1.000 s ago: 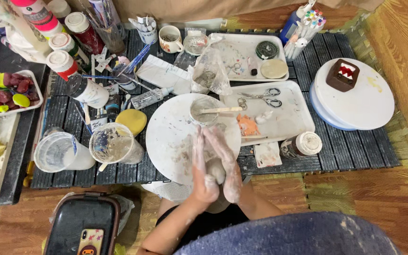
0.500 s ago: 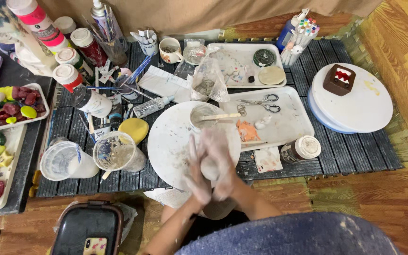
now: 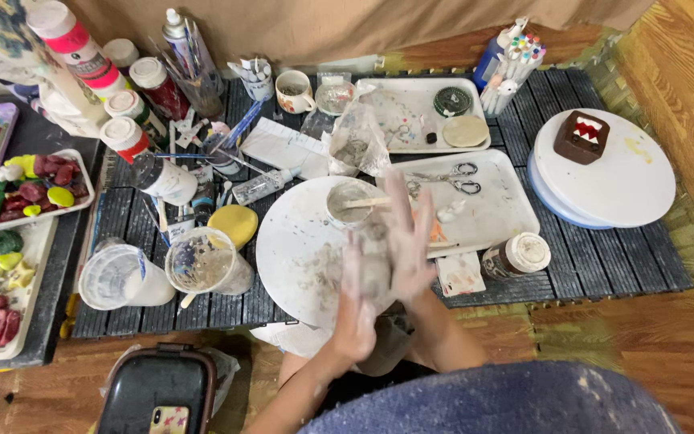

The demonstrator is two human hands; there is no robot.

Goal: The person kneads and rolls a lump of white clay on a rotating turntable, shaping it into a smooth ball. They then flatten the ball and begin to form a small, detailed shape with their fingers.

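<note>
Two bare hands, pressed palm to palm over the near edge of a round white work board [image 3: 299, 257], both dusted pale with clay. Left hand [image 3: 357, 309] nearer, fingers loosely curled upward; right hand [image 3: 407, 241] farther, fingers straight and spread, motion-blurred. Between the palms, a grey lump of clay [image 3: 377, 273], only partly showing; neither hand closed tight around it, more cupped and flattened against it. How much clay hidden between the palms: cannot tell.

Likely soft and pliable, judging by smears on the board and skin; probably light, somewhat sticky when damp, easily dented by fingertip pressure. Best taken with flat palms or the whole cupped hand, not pinched at one spot.

On the board's far side, a small cup [image 3: 350, 202] with a wooden stick lying across it. Just right of the board, a white rectangular tray [image 3: 508, 201] holding scissors [image 3: 447, 177]. Farther back, a second white tray [image 3: 395, 112] with a dark round lid and a tan disc. Far right, a white turntable [image 3: 628, 185] bearing a brown block figure [image 3: 581, 137]. Left of the board, a yellow sponge [image 3: 233, 223] and two clear plastic cups [image 3: 206, 261], cloudy inside. Far left, trays of coloured clay pieces [image 3: 34, 189]. Along the far edge, paint bottles [image 3: 82, 48], brushes and a mug. All on a dark slatted mat [image 3: 588, 257] over wooden floor.
</note>
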